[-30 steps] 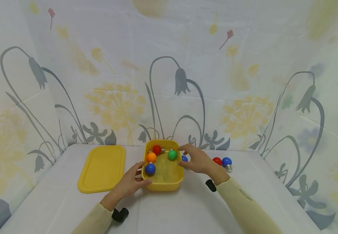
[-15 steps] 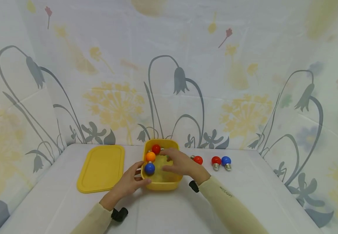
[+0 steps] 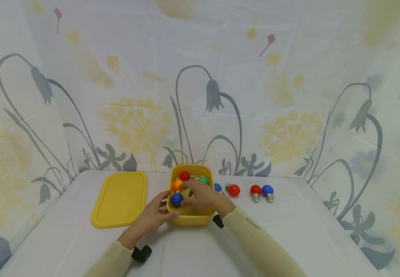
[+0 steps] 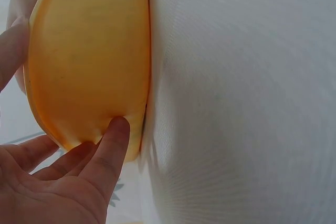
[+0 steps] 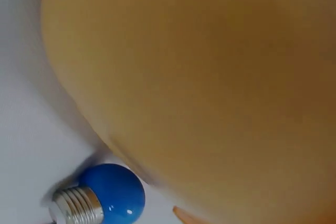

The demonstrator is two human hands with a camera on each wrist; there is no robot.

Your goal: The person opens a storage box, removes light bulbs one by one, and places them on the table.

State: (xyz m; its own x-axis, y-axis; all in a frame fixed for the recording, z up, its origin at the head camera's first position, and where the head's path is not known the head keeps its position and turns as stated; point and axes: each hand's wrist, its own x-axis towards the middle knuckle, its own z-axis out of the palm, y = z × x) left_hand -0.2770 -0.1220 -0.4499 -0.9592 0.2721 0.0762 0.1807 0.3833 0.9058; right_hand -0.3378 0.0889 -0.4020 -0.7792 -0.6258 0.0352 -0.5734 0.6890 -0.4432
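A yellow plastic box [image 3: 194,220] stands at the middle of the table with coloured light bulbs inside. My left hand [image 3: 153,217] holds its front left corner, thumb at the front rim and fingers [image 4: 113,145] against the outer wall. My right hand [image 3: 203,196] reaches over the right wall into the box, thumb and fingers spread. Its fingertips are close to a blue bulb [image 3: 177,199] and an orange bulb [image 3: 177,185]. Behind them lie a red bulb [image 3: 185,176] and a green bulb [image 3: 204,180]. In the right wrist view the box wall hides the hand.
A flat yellow lid [image 3: 120,200] lies left of the box. Right of the box are a blue bulb [image 5: 115,192], a red bulb [image 3: 234,190], and another red bulb [image 3: 255,191] beside a blue bulb [image 3: 267,190]. A flower-printed cloth [image 3: 144,77] rises behind the table.
My right hand has moved left from the right rim, over the green bulb, to the blue and orange bulbs. My left hand has stayed at the box corner.
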